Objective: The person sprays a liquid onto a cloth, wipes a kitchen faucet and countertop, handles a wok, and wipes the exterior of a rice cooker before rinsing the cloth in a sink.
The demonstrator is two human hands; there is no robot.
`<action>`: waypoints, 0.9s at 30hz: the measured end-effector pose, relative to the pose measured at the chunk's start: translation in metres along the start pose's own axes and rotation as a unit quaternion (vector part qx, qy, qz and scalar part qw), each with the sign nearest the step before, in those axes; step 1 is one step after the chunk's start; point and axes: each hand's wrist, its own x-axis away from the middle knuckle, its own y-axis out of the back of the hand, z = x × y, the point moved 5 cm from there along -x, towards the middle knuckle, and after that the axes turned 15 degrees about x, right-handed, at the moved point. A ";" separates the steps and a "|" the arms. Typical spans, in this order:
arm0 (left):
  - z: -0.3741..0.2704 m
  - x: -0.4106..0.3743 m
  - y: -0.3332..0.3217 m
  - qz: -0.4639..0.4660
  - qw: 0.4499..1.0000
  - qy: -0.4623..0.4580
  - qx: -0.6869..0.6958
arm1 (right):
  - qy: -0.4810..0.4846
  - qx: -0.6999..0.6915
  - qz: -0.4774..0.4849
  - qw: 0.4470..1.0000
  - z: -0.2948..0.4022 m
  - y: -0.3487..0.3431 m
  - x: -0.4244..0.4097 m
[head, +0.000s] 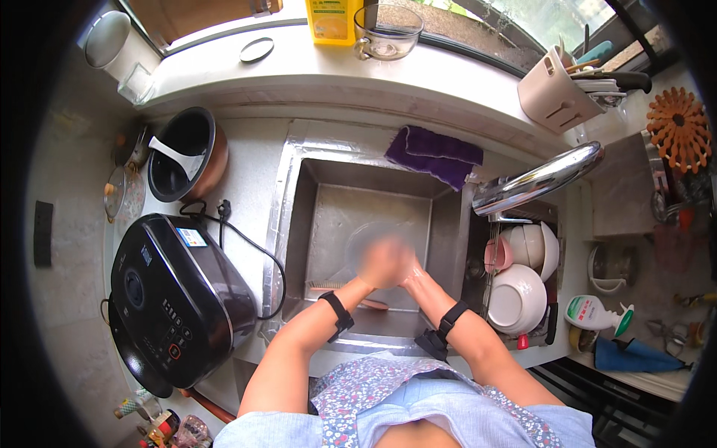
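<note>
Over the stainless steel sink (336,224) my left hand (375,263) and my right hand (406,266) are close together. A blur covers both, so their fingers and anything between them cannot be made out. A faint round outline shows around the hands, near the drain. On the sink floor, left of and below my hands, lies a brush (325,285) with pale bristles; a pinkish handle end (374,304) shows beyond my left wrist. The chrome faucet (538,179) arches at the upper right of the basin.
A black rice cooker (173,297) with its cord and an inner pot (215,162) holding a white rice paddle stand left. A purple cloth (434,154) lies behind the sink. Bowls (516,299) fill a rack at right. A glass cup (389,33) and utensil holder (557,92) are on the sill.
</note>
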 end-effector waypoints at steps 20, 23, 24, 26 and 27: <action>-0.006 -0.018 0.028 0.042 0.978 0.123 0.165 | -0.061 0.044 0.026 0.997 0.009 0.008 -0.001; -0.085 -0.017 0.048 -0.004 0.978 0.084 0.188 | -0.084 0.023 0.020 0.996 0.003 0.007 0.006; -0.096 -0.012 0.047 -0.058 0.979 0.061 0.187 | -0.083 0.016 0.027 0.996 0.001 0.007 0.006; -0.100 -0.006 0.050 -0.120 0.977 0.010 0.178 | -0.070 -0.006 0.054 0.996 -0.003 0.007 0.005; -0.094 -0.006 0.046 -0.130 0.976 -0.020 0.175 | -0.059 -0.020 0.075 0.995 -0.005 0.006 0.000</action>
